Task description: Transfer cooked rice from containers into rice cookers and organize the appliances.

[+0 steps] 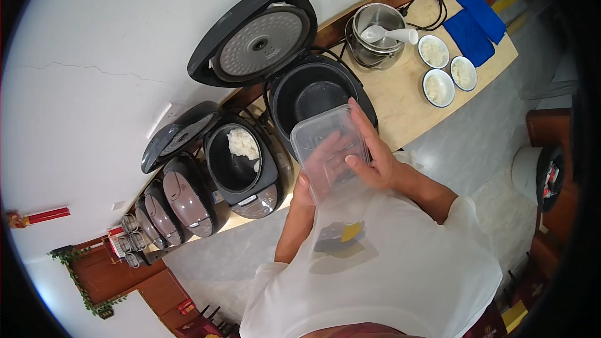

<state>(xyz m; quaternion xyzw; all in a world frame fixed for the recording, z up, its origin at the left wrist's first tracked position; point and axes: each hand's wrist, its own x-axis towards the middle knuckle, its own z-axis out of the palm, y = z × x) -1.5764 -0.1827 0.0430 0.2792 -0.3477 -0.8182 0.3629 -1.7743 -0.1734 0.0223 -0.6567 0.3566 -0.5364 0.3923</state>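
Note:
A clear plastic container [328, 143] is held between both hands, above the front of a large open rice cooker [314, 91]. My left hand [312, 173] grips it from the left, with fingers visible through the plastic. On the right side, my right hand [371, 150] holds its wall, thumb inward. No food shows in the container or the large cooker's dark pot. Left of them, a smaller open rice cooker [225, 169] contains a clump of white rice [243, 143]. A white rice paddle [387, 34] rests in a steel pot [379, 19] behind and right.
Bowls of rice [439, 88] stand near the right front edge of the wooden table [399, 122]. Blue cloths [474, 33] and a black power cord [441, 14] lie beyond. Several closed rice cookers [188, 199] line the left. A bin [528, 176] stands far right.

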